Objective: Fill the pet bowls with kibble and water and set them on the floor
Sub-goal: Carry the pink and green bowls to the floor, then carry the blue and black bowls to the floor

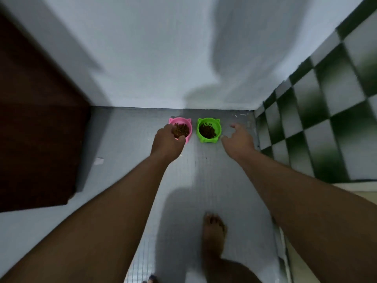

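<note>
Two cat-eared pet bowls stand side by side on the grey floor close to the white wall. The pink bowl [184, 124] on the left holds brown kibble, and my left hand [168, 142] grips its near-left rim. The green bowl [209, 130] on the right also holds brown kibble. My right hand [239, 138] hovers just right of the green bowl with fingers spread, not touching it. No water is visible in either bowl.
A dark brown wooden door or cabinet [34, 123] fills the left side. A green-and-white checkered tiled wall [318, 111] rises on the right. My bare foot [213, 231] stands on the grey floor [126, 139] behind the bowls. A small white scrap [99, 160] lies at left.
</note>
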Demonstrator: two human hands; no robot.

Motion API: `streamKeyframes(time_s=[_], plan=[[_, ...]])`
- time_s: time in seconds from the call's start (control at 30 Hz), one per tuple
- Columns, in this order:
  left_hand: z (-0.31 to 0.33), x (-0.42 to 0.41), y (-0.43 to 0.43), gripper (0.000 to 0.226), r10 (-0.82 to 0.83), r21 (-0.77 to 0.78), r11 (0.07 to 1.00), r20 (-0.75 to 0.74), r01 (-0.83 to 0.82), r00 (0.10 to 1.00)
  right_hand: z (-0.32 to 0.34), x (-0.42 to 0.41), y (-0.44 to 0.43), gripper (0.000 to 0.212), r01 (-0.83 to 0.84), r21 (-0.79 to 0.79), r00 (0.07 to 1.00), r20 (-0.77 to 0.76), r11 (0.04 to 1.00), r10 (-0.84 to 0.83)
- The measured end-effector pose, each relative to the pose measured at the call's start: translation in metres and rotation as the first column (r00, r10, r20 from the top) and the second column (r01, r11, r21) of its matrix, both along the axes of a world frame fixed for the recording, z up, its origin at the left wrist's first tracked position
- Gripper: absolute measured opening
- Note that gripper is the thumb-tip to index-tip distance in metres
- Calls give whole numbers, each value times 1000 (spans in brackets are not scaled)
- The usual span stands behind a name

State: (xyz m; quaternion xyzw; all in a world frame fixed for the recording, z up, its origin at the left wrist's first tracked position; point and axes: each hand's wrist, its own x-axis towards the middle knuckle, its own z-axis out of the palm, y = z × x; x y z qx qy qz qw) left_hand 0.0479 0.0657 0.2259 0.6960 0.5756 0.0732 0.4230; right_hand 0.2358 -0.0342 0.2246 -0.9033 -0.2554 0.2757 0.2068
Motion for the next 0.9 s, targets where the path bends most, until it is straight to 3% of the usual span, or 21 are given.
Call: streamKeyframes(time_s=[0.27, 0.4, 0.57, 0.9], plan=[[209, -93, -127, 49, -70, 8, 998, 66, 70, 995, 228, -106, -122, 56, 11, 71, 999, -53, 997, -7], [293, -145, -193, 48, -36, -1, 999, 50, 36, 998, 309, -160, -198, 53, 58, 151, 996, -73, 987, -48], [357, -186, -282, 48, -68, 5, 998, 108, 68, 992, 353, -209, -298, 53, 90, 201, 993, -95, 975, -72], [399, -248, -496, 42, -123, 30, 992, 245, 119, 962, 407, -275, -513, 51, 124, 389, 992, -33, 913, -121]])
